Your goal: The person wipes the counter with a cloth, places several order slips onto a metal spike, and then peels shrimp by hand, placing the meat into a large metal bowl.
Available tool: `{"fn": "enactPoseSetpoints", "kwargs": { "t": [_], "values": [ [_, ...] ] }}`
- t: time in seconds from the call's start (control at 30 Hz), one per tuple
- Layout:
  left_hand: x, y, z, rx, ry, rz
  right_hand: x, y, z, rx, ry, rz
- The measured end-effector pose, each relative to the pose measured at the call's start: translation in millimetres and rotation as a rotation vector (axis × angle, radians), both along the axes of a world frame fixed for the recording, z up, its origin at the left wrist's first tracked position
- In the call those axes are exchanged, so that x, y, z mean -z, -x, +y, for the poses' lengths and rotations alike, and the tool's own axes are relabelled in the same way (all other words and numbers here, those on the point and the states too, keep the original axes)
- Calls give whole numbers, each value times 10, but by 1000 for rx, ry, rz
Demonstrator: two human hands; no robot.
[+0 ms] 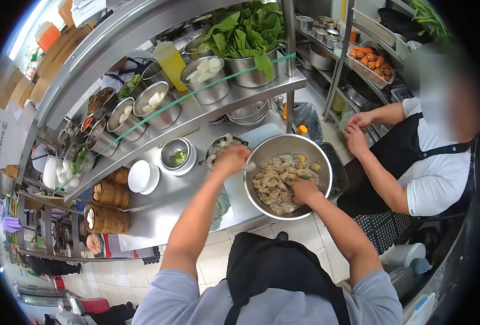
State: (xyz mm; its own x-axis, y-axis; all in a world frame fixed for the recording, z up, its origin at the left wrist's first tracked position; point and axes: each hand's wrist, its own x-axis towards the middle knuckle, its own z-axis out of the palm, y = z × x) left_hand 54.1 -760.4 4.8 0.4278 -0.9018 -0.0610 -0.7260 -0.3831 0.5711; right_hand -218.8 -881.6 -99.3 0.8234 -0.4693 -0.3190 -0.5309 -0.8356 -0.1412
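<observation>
Commercial kitchen, steel worktop (pixel 169 200) with a shelf of ingredient tubs at 12 o'clock. A large steel bowl (pixel 318 162) of raw shrimp (pixel 275 181) sits at centre. Left hand (pixel 232 158) — fingers closed on the bowl's rim at 9 o'clock. Right hand (pixel 305 190) — curled into the shrimp at 6 o'clock. A co-worker (pixel 429 162) stands at 3 o'clock.

Fingertips of the right hand (pixel 305 190) buried in the shrimp (pixel 280 181) inside the steel bowl (pixel 261 201). Grip of the left hand (pixel 232 158) at the bowl's rim impossible to make out. Small bowl (pixel 222 147) behind the steel bowl half covered, contents unclear. Co-worker's fingers (pixel 356 130) beyond the bowl too small to read.
</observation>
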Motion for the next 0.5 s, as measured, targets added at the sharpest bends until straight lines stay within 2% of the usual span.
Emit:
{"fn": "enactPoseSetpoints", "kwargs": {
  "t": [0.1, 0.13, 0.2, 0.23, 0.27, 0.3, 0.33, 0.37, 0.43, 0.47, 0.5],
  "values": [
    [7, -626, 101, -173, 82, 359, 115, -24, -58, -18, -64, 23],
    [44, -709, 143, -174, 83, 358, 108, -40, -83, -30, -103, 58],
    [225, -897, 203, -143, -8, -60, 16, -74, -101, -43, -139, 91],
    [363, -996, 237, -143, -7, -60, -54, -87, -100, -54, -169, 136],
    [622, -1121, 253, -121, -10, -278, -120, -98, -107, -59, -198, 184],
    [608, -1011, 236, -89, -13, -490, -157, -104, -130, -42, -201, 191],
    [610, -893, 267, -170, 163, -465, -177, -82, -160, -21, -271, 148],
    [482, -716, 233, -209, 217, -416, -186, -24, -190, 6, -342, 108],
    [165, -265, 147, -150, 270, -315, -140, 34, -293, 2, -394, 28],
    [215, -71, 133, -139, 267, -298, -93, 97, -338, 18, -398, 42],
    [281, 168, 150, -29, 172, -63, -63, 124, -384, 37, -428, -46]
  ]
}}
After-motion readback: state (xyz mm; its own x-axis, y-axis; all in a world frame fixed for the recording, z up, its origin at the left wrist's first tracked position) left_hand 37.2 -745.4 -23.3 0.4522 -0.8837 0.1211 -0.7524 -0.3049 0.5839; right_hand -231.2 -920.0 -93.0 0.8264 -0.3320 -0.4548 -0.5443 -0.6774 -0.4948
